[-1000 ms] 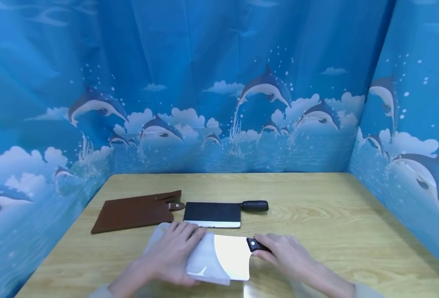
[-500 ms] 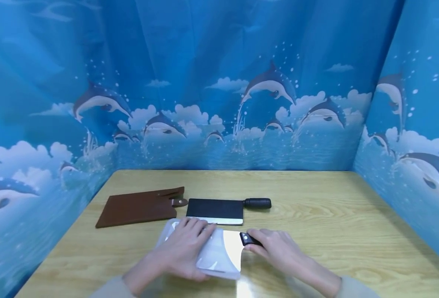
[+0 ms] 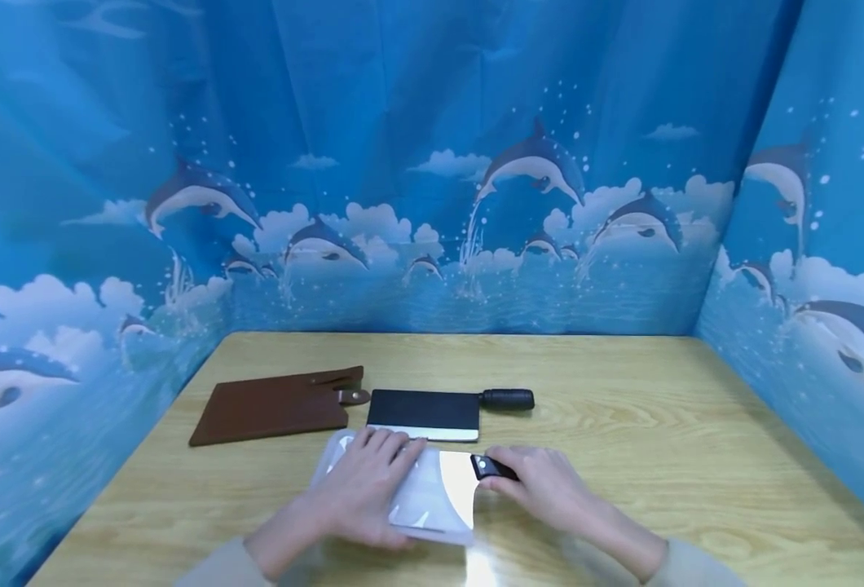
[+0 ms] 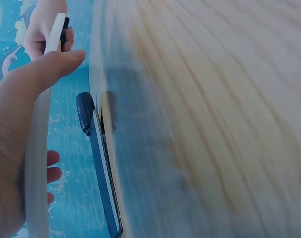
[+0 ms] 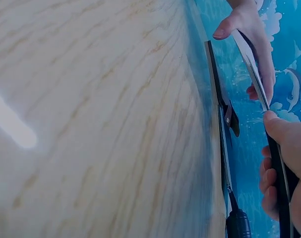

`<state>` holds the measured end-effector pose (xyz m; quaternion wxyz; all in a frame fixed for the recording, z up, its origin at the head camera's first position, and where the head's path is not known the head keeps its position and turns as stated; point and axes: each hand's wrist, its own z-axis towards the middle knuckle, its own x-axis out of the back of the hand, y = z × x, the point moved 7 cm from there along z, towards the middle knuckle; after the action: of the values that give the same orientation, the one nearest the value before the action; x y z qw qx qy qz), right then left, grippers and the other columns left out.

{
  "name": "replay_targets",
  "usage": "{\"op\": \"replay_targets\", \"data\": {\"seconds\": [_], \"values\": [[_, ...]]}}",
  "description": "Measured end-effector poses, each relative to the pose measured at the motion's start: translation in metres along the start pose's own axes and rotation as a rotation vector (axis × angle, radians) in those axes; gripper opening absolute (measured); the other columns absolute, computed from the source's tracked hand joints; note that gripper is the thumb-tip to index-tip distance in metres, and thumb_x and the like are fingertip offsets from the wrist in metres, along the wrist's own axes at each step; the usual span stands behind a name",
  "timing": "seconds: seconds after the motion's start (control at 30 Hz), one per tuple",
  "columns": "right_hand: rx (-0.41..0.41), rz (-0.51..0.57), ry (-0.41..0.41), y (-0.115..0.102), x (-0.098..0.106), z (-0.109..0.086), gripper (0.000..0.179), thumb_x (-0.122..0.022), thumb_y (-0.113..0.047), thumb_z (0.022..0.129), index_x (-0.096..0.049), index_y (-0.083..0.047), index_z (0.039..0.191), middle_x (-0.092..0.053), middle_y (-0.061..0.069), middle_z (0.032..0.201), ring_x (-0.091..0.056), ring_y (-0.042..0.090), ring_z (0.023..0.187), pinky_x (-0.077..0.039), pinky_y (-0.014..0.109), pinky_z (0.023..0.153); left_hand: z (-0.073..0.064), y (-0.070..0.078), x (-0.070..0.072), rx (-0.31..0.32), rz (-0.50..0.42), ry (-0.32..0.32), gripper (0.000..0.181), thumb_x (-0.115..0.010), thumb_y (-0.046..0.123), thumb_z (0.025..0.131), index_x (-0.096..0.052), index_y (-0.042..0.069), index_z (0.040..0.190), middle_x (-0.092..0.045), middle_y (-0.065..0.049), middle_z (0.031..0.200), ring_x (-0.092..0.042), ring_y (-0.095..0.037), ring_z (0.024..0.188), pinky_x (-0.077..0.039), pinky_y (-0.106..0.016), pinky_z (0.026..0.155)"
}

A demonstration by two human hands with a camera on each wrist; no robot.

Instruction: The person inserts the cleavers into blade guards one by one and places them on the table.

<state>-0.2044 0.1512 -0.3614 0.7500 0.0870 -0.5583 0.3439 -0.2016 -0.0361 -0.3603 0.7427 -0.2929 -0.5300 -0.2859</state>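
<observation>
In the head view, my left hand (image 3: pixel 362 493) lies across a translucent white blade sheath (image 3: pixel 423 496), fingers over its far part. The left wrist view has the thumb on one side of the sheath (image 4: pixel 37 163) and fingertips on the other. My right hand (image 3: pixel 545 483) grips the black handle of a cleaver (image 3: pixel 458 481). Most of the cleaver's blade is inside the sheath; a bright strip by the handle shows. In the right wrist view, the thumb lies along the handle (image 5: pixel 276 168) and the fingers curl round it. Both are held up off the table.
Behind the hands, a second cleaver (image 3: pixel 425 410) with a dark blade and black handle lies on the wooden table (image 3: pixel 623 408). Left of it is a brown sheath (image 3: pixel 274 408) with a snap strap. A blue dolphin-print curtain (image 3: pixel 403 122) encloses the back and sides.
The right hand has moved left, sliding the blade deeper into the translucent sheath, so less steel shows. In the last half second the hands have hardly moved. The view has shifted slightly.
</observation>
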Motion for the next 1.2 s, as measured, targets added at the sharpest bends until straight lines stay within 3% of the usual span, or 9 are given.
{"op": "replay_targets", "data": {"seconds": [0.2, 0.43, 0.7, 0.9, 1.2], "values": [[0.0, 0.007, -0.015, 0.0, 0.0, 0.004, 0.036, -0.063, -0.042, 0.085, -0.068, -0.012, 0.104, -0.07, 0.0, 0.084, -0.053, 0.001, 0.06, -0.038, 0.016, 0.049, -0.005, -0.005, -0.001, -0.022, -0.008, 0.005, 0.11, -0.062, 0.079, 0.057, -0.038, 0.011, 0.141, -0.048, -0.006, 0.126, -0.045, -0.023, 0.115, -0.036, -0.047, 0.096], [-0.01, -0.025, -0.048, 0.008, 0.005, 0.01, 0.042, -0.063, -0.045, 0.085, -0.068, -0.009, 0.105, -0.071, 0.004, 0.091, -0.062, 0.01, 0.071, -0.046, 0.023, 0.058, -0.009, -0.018, 0.003, -0.033, 0.008, 0.05, 0.109, -0.062, 0.079, 0.057, -0.04, 0.013, 0.14, -0.047, -0.009, 0.125, -0.043, -0.025, 0.115, -0.035, -0.048, 0.096], [-0.023, 0.057, -0.113, 0.012, -0.002, 0.012, 0.041, -0.066, -0.037, 0.085, -0.065, -0.003, 0.107, -0.069, 0.007, 0.095, -0.064, 0.017, 0.08, -0.051, 0.034, 0.068, -0.011, -0.025, -0.001, -0.061, 0.022, 0.007, 0.108, -0.065, 0.075, 0.059, -0.04, 0.008, 0.139, -0.047, -0.011, 0.127, -0.044, -0.025, 0.114, -0.033, -0.05, 0.098], [-0.113, 0.136, -0.19, 0.021, -0.008, 0.011, 0.041, -0.072, -0.03, 0.081, -0.064, -0.003, 0.111, -0.068, 0.008, 0.1, -0.062, 0.02, 0.086, -0.051, 0.04, 0.075, -0.014, -0.029, -0.006, -0.044, 0.018, -0.027, 0.11, -0.065, 0.075, 0.059, -0.04, 0.005, 0.14, -0.048, -0.012, 0.128, -0.046, -0.025, 0.114, -0.035, -0.049, 0.098], [-0.205, 0.189, -0.218, 0.04, -0.012, 0.009, 0.041, -0.077, -0.016, 0.073, -0.063, -0.003, 0.11, -0.064, 0.001, 0.092, -0.06, 0.019, 0.086, -0.05, 0.041, 0.079, -0.017, -0.037, -0.015, -0.013, 0.009, -0.097, 0.113, -0.055, 0.083, 0.061, -0.037, 0.005, 0.141, -0.046, -0.012, 0.131, -0.045, -0.026, 0.116, -0.036, -0.048, 0.097]]}}
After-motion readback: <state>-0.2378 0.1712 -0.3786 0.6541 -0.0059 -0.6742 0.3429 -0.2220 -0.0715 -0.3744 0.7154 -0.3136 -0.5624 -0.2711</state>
